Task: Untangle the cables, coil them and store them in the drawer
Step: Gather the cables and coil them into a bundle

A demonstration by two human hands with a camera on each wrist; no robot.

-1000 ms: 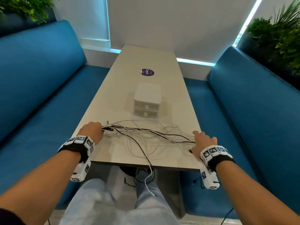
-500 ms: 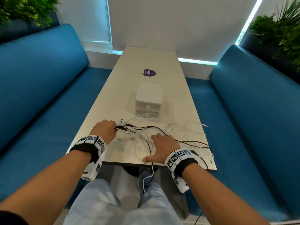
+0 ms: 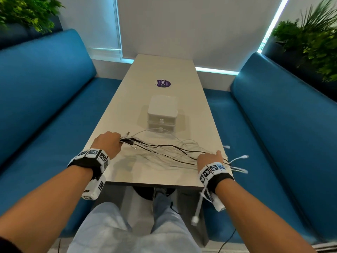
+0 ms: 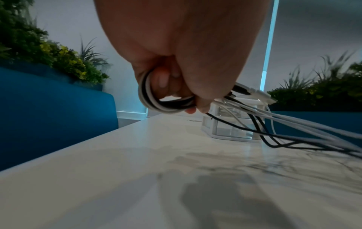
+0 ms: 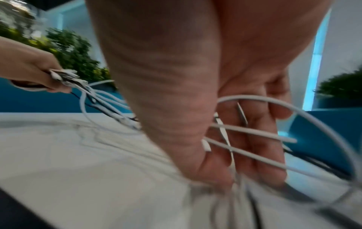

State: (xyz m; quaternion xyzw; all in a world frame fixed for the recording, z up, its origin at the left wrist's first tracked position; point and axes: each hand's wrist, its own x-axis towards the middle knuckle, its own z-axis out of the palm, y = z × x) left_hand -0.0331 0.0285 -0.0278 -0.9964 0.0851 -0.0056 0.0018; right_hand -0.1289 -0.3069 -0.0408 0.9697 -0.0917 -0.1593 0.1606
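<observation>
Several black and white cables [image 3: 164, 149] stretch in a loose bundle across the near end of the pale table [image 3: 164, 70]. My left hand [image 3: 109, 143] grips their plug ends in a fist; the bundle loops round the fingers [image 4: 166, 99]. At the table's right edge my right hand [image 3: 209, 159] has its fingers [image 5: 262, 155] spread downward, and white cables [image 5: 250, 133] run between them. Loose cable ends [image 3: 242, 157] stick out past that edge, blurred, and one white plug [image 3: 195, 219] dangles below the wrist. A small white drawer unit [image 3: 162, 114] stands behind the cables with both drawers closed.
Blue benches [image 3: 45, 106] run along both sides of the narrow table. A purple sticker [image 3: 162, 83] lies beyond the drawer unit. Plants [image 3: 310, 42] stand behind the bench backs. My knees sit just under the table's front edge [image 3: 155, 185].
My right hand has slid from the table's middle front to its right edge along the cables, drawing them straighter. Cable ends now fling out past that edge. The left hand keeps its grip.
</observation>
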